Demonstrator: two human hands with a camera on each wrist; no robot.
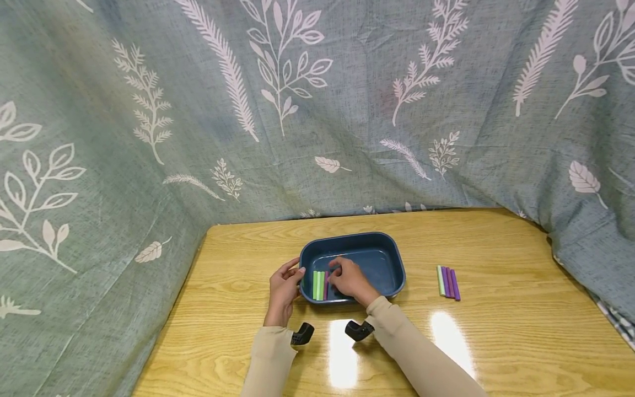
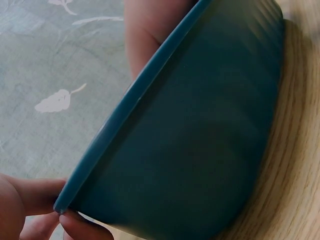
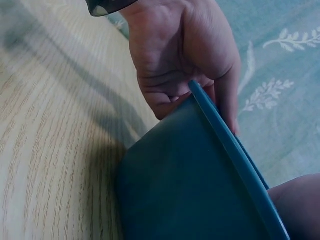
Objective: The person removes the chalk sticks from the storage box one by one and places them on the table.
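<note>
On the table stands a dark blue rectangular bin. Pinching its left rim between thumb and fingers is my left hand; the left wrist view shows the fingers on both sides of the rim. Inside the bin, at the left, lie green chalk-like sticks and a purple stick, side by side. My right hand reaches over the near rim, its loosely bent fingers beside the purple stick, with a gap between index finger and thumb. In the right wrist view the bin wall hides its fingertips.
Right of the bin, a pale green stick and several purple sticks lie in a row on the wooden table. A leaf-patterned curtain hangs behind and along both sides. Black wrist devices sit at both cuffs.
</note>
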